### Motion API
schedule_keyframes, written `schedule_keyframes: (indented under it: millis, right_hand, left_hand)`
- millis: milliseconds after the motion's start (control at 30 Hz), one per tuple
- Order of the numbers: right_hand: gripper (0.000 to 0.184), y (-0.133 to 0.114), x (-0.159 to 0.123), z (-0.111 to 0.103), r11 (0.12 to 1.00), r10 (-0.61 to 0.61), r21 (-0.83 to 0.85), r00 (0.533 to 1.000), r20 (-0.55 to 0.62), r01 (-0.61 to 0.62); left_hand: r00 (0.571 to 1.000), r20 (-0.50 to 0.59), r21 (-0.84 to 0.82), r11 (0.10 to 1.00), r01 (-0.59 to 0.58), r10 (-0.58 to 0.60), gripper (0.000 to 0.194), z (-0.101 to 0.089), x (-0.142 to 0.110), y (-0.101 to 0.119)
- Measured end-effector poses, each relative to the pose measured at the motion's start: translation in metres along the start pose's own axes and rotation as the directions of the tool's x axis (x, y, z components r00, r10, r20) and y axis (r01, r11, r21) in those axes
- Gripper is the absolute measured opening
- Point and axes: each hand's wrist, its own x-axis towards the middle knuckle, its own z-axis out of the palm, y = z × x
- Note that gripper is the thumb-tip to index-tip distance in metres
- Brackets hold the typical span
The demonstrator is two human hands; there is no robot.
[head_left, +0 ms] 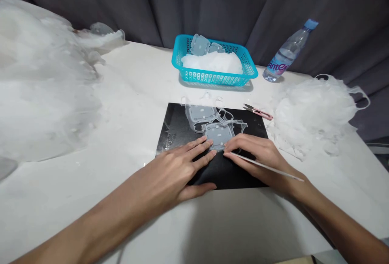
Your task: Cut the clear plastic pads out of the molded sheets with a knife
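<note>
Two translucent, rounded-square silicone-like pieces lie on a black mat (209,174), joined by thin clear strips. My left hand (185,162) rests flat with fingers spread, its fingertips on the lower left edge of the nearer translucent piece (218,135). At that piece's lower right corner, my right hand (261,154) pinches a thin white stick-like tool (267,167), whose handle slants back toward the wrist. The tool's tip is hidden by the fingers. Farther back on the mat sits the other translucent piece (202,112), with loose clear strips (225,114) beside it.
Behind the mat stands a turquoise basket (212,78) holding white sheets and similar pieces. Pink-handled snips (258,112) lie at the mat's right edge. A water bottle (281,59) stands back right. Heaps of translucent scrap lie right (313,114) and left (45,89).
</note>
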Motion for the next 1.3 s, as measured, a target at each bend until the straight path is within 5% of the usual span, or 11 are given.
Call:
schedule_keyframes:
  millis: [167, 500, 700, 1300]
  right_hand:
    - [0.006, 0.001, 0.001, -0.001, 1.000, -0.005, 0.005, 1.000, 0.012, 0.005]
    - [0.009, 0.001, 0.002, 0.013, 0.942, -0.158, -0.307, 0.987, -0.038, 0.139]
    - [0.017, 0.005, 0.000, 0.003, 0.901, -0.183, -0.389, 0.981, 0.060, 0.191]
    - [0.010, 0.017, -0.001, 0.017, 0.858, -0.308, -0.441, 0.951, -0.033, 0.263]
  left_hand:
    - [1.000, 0.016, -0.034, 0.999, 0.013, -0.012, 0.066, -0.002, 0.001, 0.000]
    - [1.000, -0.009, 0.010, 1.000, -0.015, 0.015, 0.064, -0.003, 0.003, 0.001]
    - [1.000, -0.007, 0.029, 1.000, -0.010, 0.010, 0.061, -0.002, 0.002, 0.002]
    - [0.998, -0.008, -0.167, 0.985, 0.052, -0.054, 0.042, -0.004, 0.000, -0.001]
